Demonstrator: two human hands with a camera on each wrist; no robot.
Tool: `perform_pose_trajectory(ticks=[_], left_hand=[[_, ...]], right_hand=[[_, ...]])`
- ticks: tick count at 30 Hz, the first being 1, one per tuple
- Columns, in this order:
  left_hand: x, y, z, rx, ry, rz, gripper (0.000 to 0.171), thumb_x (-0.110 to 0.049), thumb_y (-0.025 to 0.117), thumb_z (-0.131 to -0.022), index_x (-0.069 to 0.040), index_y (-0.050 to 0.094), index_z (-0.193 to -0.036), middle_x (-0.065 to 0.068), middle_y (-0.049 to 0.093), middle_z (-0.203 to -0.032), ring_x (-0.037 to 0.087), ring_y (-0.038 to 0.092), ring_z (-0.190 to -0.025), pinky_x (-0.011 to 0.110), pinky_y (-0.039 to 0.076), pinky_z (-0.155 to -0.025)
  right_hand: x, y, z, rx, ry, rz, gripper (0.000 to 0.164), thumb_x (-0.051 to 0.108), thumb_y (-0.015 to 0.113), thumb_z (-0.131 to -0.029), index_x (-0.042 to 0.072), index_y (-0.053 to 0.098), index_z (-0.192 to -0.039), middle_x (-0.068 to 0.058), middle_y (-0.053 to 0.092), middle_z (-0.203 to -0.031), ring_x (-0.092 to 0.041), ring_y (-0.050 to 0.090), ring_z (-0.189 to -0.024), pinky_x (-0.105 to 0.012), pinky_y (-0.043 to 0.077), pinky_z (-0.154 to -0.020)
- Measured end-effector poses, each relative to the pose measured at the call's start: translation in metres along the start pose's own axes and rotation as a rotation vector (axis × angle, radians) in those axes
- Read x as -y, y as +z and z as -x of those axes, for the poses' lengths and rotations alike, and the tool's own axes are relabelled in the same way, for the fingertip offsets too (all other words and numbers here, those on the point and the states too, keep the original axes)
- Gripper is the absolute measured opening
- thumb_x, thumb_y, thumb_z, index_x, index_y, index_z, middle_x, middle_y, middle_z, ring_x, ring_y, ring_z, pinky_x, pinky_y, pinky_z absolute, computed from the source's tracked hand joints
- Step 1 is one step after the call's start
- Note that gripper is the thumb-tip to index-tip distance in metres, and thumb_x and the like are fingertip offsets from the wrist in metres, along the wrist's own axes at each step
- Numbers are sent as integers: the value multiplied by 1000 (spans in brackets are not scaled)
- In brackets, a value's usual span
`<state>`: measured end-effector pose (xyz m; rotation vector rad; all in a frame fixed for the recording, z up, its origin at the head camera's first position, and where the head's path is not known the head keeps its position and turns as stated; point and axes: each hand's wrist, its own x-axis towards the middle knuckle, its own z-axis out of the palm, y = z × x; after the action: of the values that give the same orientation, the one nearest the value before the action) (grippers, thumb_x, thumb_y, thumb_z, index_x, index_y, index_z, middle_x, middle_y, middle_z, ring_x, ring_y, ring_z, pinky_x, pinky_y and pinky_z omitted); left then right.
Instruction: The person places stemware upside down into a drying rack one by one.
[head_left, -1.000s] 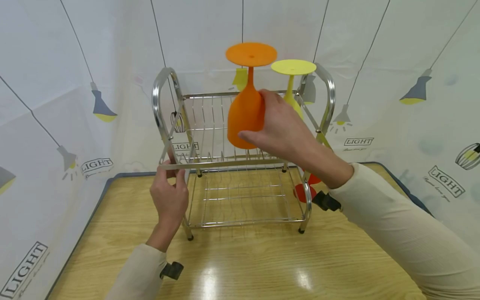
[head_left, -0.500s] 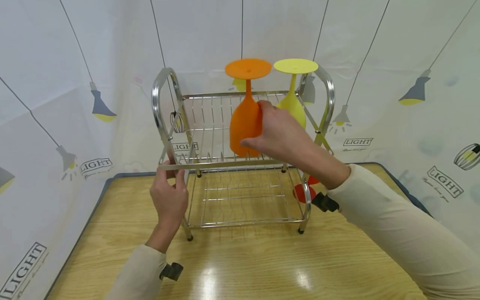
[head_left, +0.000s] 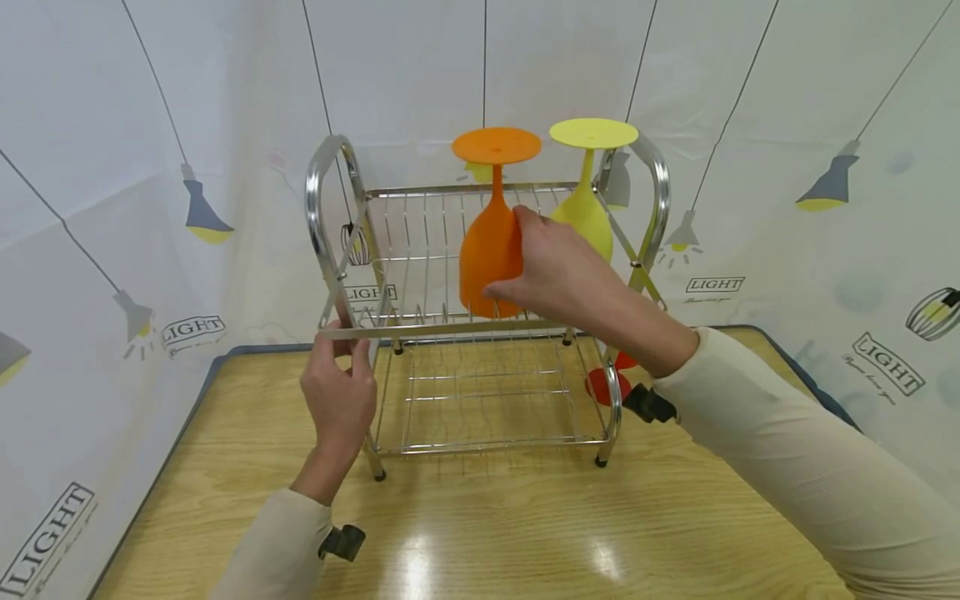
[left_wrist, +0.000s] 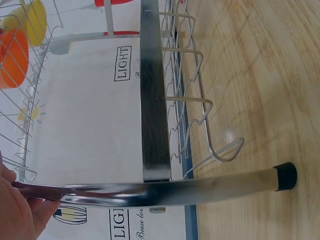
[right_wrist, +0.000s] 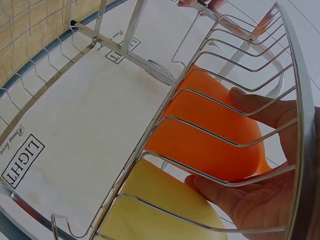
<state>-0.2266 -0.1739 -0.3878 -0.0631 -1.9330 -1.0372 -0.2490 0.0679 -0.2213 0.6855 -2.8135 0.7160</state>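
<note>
An orange goblet [head_left: 487,258] stands upside down on the upper tier of the metal dish rack [head_left: 450,328], its round foot uppermost. My right hand [head_left: 573,267] grips its bowl from the right, thumb in front. In the right wrist view the orange bowl [right_wrist: 205,130] shows through the rack wires, with the thumb and fingers on either side. Close to its right, a yellow goblet [head_left: 585,212] also stands inverted, partly behind my right hand. My left hand [head_left: 339,387] holds the rack's front left post at the upper tier; the left wrist view shows its fingers round the tube [left_wrist: 100,194].
The rack's lower tier [head_left: 487,392] is bare wire over a wooden table [head_left: 480,525]. Something red [head_left: 606,386] shows beside the rack's right leg. A printed curtain [head_left: 247,100] with lamp drawings hangs behind and around the table.
The orange goblet has come down onto the upper tier with my right hand round it. More of the yellow goblet shows now. My left hand has stayed on the rack post.
</note>
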Motion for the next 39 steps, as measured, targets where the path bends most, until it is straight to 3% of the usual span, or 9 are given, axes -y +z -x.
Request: perform_pose_trajectory(ticks=[11, 21, 29, 39], left_hand=[[1, 0, 1, 9, -3, -18, 22, -6, 61, -86, -2, 55, -107, 7, 60, -85, 14, 58, -75, 17, 50, -53], [0, 0, 1, 8, 5, -33, 23, -5, 61, -85, -1, 55, -107, 8, 60, -87, 15, 58, -76, 23, 52, -53], [0, 1, 0, 5, 40, -30, 23, -4, 60, -85, 0, 54, -107, 9, 60, -88, 16, 58, -76, 25, 52, -53], [1, 0, 1, 8, 40, -39, 22, -4, 61, -85, 1, 54, -106, 10, 59, -86, 16, 58, -76, 25, 53, -53]], right_hand=[[1, -4, 5, -15, 7, -17, 72, 32, 71, -76, 2, 34, -130, -6, 54, -107, -17, 52, -88, -28, 51, -72], [-2, -16, 22, -49, 53, -40, 85, 43, 66, -78, 7, 23, -142, -6, 44, -132, -20, 49, -110, -35, 47, -84], [-11, -30, 46, -153, 12, -79, 76, 40, 66, -80, 9, 31, -140, -7, 49, -127, -24, 52, -109, -39, 46, -87], [-28, -32, 65, -224, 24, -104, 71, 39, 67, -80, 5, 38, -135, -11, 53, -121, -26, 54, -105, -41, 47, -86]])
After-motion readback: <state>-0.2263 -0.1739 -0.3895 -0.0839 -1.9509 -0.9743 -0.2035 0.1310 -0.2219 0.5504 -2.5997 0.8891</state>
